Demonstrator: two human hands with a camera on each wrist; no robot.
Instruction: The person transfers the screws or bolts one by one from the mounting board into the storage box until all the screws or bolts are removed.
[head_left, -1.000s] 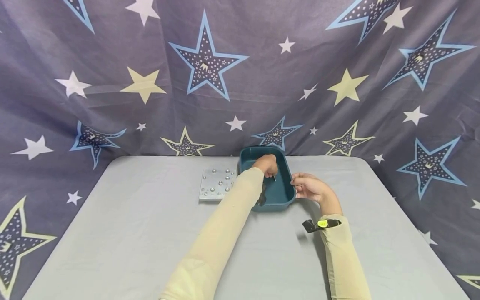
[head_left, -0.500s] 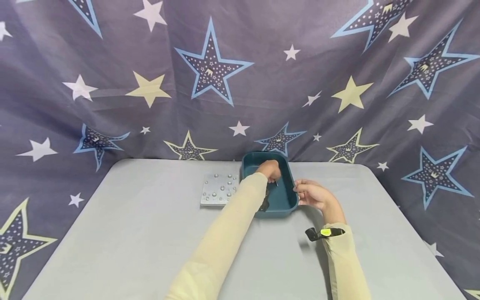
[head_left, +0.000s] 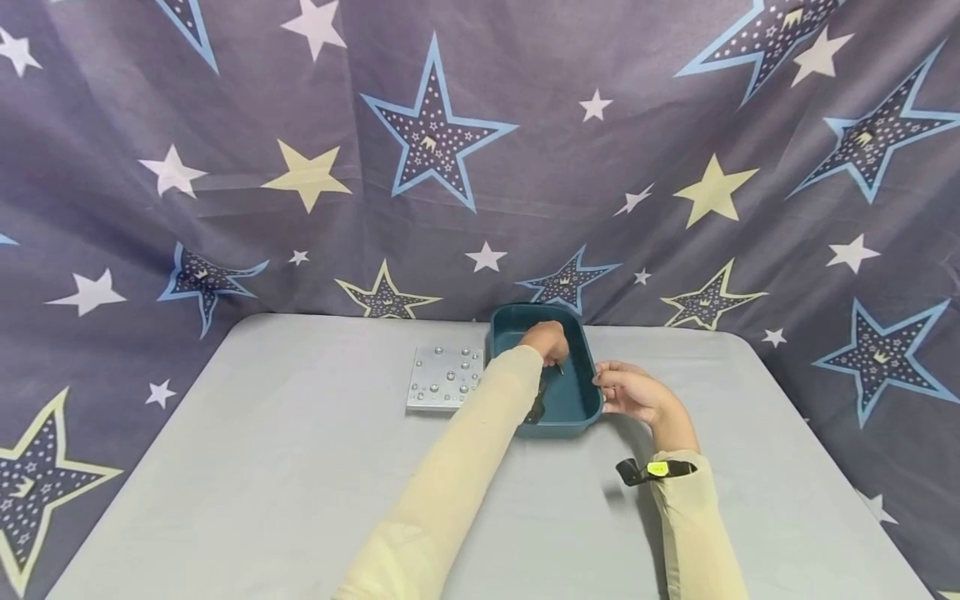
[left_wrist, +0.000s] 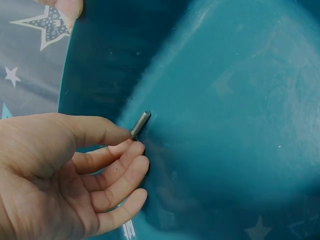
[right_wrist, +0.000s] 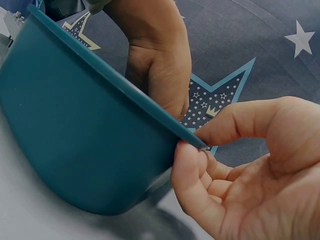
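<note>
My left hand reaches down inside a teal plastic basin. In the left wrist view its thumb and index finger pinch a small metal screw, whose threaded shank points up and away from the fingertips; its other end is hidden between them. Below the thumb, the remaining fingers are bent loosely. At the basin's right side, my right hand holds the rim between thumb and fingers, as the right wrist view shows up close.
Left of the basin lies a silver metal plate with several screws standing in it. The left forearm's sleeve passes over the plate's right side. A star-patterned curtain hangs behind the grey table.
The whole head view has shifted slightly down and to the right. Both hands keep their places at the basin, the left inside it and the right on its rim.
</note>
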